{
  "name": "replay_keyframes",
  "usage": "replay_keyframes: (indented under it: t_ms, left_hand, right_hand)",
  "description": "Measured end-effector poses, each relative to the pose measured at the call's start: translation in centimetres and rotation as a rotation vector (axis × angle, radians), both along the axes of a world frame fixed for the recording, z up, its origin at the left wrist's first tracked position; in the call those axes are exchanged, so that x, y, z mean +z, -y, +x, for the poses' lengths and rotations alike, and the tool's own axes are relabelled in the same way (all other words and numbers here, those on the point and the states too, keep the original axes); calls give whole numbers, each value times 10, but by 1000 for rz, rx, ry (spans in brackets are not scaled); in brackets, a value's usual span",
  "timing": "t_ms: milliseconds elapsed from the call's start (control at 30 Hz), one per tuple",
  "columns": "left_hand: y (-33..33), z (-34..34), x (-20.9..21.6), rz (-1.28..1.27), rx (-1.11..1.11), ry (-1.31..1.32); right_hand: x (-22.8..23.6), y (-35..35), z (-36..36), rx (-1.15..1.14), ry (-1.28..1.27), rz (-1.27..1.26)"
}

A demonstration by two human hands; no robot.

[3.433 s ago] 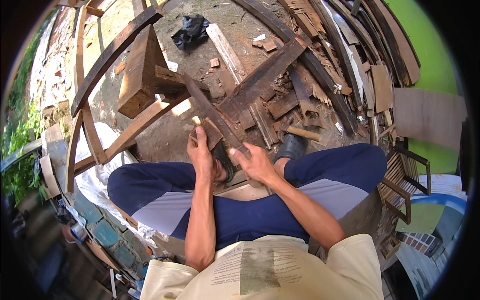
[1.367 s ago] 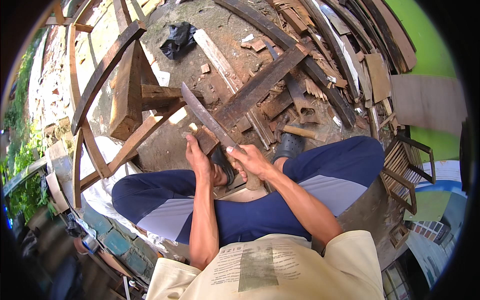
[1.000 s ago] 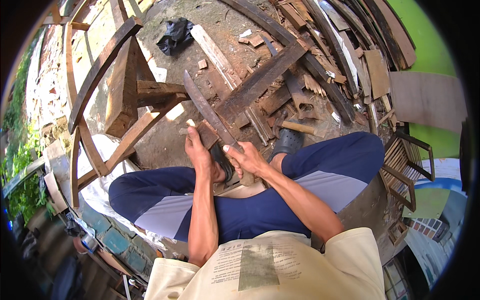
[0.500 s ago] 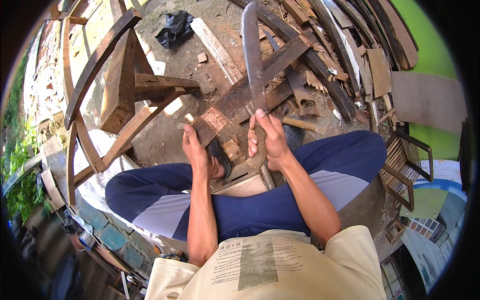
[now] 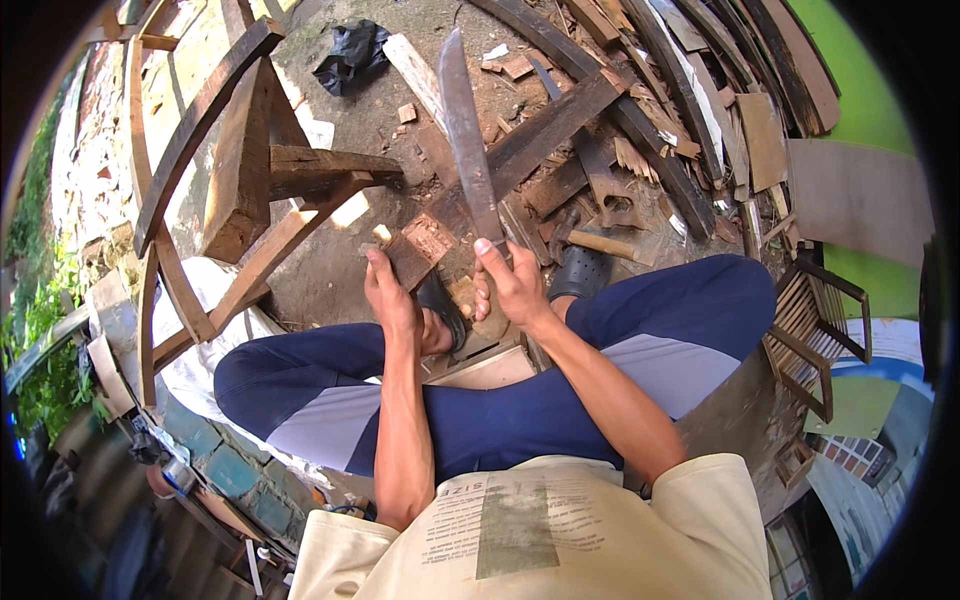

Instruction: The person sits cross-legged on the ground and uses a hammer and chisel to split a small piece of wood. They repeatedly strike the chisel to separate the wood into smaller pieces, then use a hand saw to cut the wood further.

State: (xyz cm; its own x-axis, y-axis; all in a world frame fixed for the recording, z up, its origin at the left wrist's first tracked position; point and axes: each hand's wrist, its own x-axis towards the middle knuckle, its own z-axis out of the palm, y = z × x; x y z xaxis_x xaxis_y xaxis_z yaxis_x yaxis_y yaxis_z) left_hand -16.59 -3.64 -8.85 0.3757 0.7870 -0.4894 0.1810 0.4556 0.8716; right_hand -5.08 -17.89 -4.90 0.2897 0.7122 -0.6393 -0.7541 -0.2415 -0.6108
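My right hand [image 5: 512, 287] is closed around the handle of a machete [image 5: 468, 140]. Its long, worn blade points up and away, tilted slightly left, and passes over a dark wooden plank [image 5: 555, 128]. The plank's near end carries a pale, freshly chopped patch, and my left hand [image 5: 392, 297] grips it there, thumb raised along the edge. From that end the plank runs off to the far right across other timber. Wood chips [image 5: 462, 296] lie beside my sandalled foot, between the two hands.
To the left stands a rough wooden frame [image 5: 235, 170]. A handsaw [image 5: 605, 190] and a wooden-handled hammer [image 5: 605, 243] lie beyond my right knee. Stacked planks [image 5: 690, 95] line the far right, with a slatted wooden rack [image 5: 815, 335] nearer. A black plastic bag [image 5: 350, 55] sits far off.
My right hand has shifted left with the machete, bringing the blade closer to the plank's chopped end and tilting it left. My left hand and the plank stay nearly still.
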Motion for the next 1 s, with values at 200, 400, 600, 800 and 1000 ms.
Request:
replay_keyframes:
  t_ms: [200, 400, 600, 800, 1000]
  left_hand:
    - [2, 2, 6, -49, 50, 69]
    - [2, 3, 8, -32, 25, 36]
    - [2, -1, 7, -69, 70, 62]
    - [-1, -2, 2, -24, 30, -7]
    - [0, -2, 1, -19, 16, 58]
  right_hand:
    - [0, 0, 6, 145, -301, -37]
    - [8, -2, 10, -174, -53, 74]
    - [-4, -3, -5, 151, -284, -104]
    - [-13, -5, -8, -106, -16, 50]
    - [-4, -5, -6, 143, -308, -70]
